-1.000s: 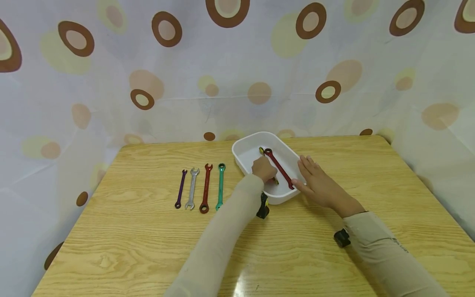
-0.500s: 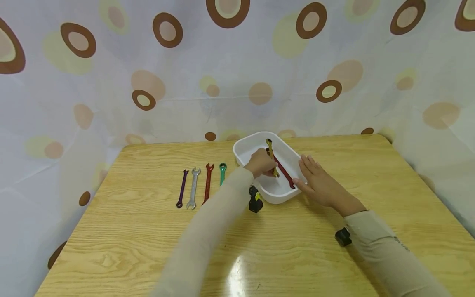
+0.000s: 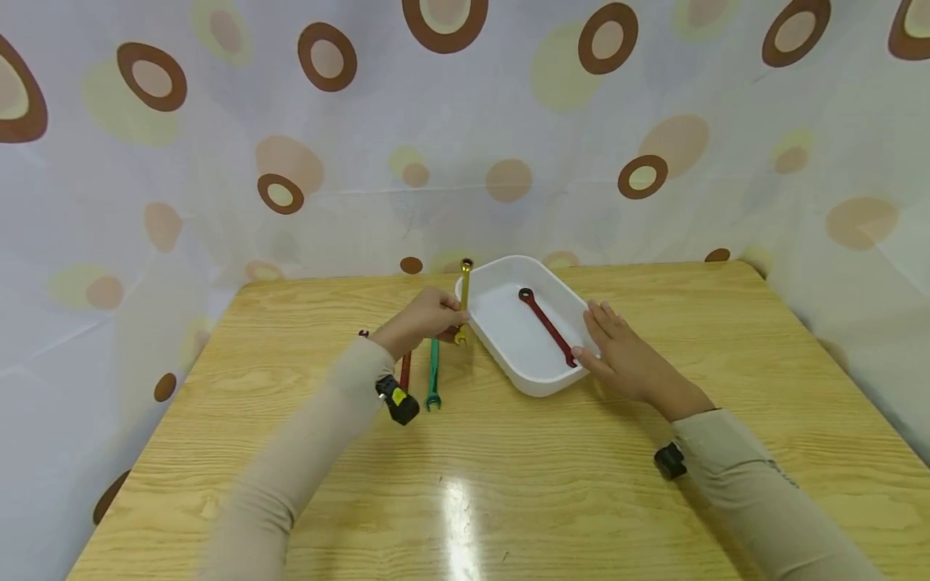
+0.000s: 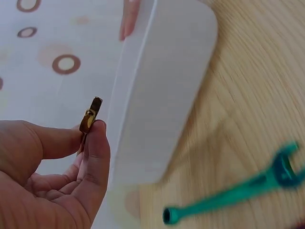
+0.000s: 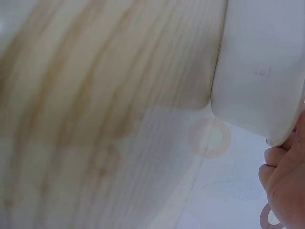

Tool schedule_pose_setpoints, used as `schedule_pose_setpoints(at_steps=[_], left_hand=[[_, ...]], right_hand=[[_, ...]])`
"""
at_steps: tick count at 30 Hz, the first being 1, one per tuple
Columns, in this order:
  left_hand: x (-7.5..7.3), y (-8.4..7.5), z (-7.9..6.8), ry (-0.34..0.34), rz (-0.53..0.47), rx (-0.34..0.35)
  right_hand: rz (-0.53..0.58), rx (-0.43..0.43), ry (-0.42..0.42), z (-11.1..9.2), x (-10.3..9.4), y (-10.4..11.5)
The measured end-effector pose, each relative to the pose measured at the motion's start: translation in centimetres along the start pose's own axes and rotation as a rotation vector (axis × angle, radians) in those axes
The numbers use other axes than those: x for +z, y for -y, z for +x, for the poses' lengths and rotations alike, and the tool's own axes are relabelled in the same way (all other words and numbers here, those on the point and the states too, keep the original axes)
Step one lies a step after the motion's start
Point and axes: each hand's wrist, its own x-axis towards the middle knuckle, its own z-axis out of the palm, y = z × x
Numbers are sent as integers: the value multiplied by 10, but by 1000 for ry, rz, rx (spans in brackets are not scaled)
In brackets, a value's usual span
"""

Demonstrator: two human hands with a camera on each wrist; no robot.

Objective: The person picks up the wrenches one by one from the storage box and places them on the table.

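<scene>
My left hand (image 3: 429,315) pinches a gold combination wrench (image 3: 465,294) between thumb and fingers, just left of the white plastic tub (image 3: 538,386). The wrench stands nearly upright, ring end up and open end down. In the left wrist view, the gold wrench (image 4: 90,115) shows nearly end-on at the fingertips. Extended fingers of my right hand (image 3: 628,363) rest along the tub's right rim, the thumb at its front corner. Inside the tub lies a red wrench (image 3: 548,327).
Left of the tub a green wrench (image 3: 433,375) lies on the wooden table (image 3: 545,484). A second red wrench (image 3: 404,373) and a purple wrench (image 3: 363,332) are mostly hidden by my left hand and wrist. A patterned sheet (image 3: 465,121) hangs behind the table.
My left hand has lifted the gold wrench out of the tub and carried it left, turning it more upright. The right hand stays on the rim.
</scene>
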Motion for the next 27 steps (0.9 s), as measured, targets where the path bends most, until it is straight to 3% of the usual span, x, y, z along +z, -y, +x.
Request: schedule_pose_setpoints(at_steps=[9, 16, 22, 27], left_hand=[[-55, 57, -34, -92, 9, -42], [-91, 97, -62, -132, 58, -88], [-110, 121, -75, -108, 130, -121], [-114, 130, -76, -93, 173, -149]], right_hand=[[23, -11, -36, 0, 2, -2], [-1, 3, -3, 0, 3, -5], [-1, 13, 7, 0, 0, -4], [-1, 15, 12, 0, -1, -4]])
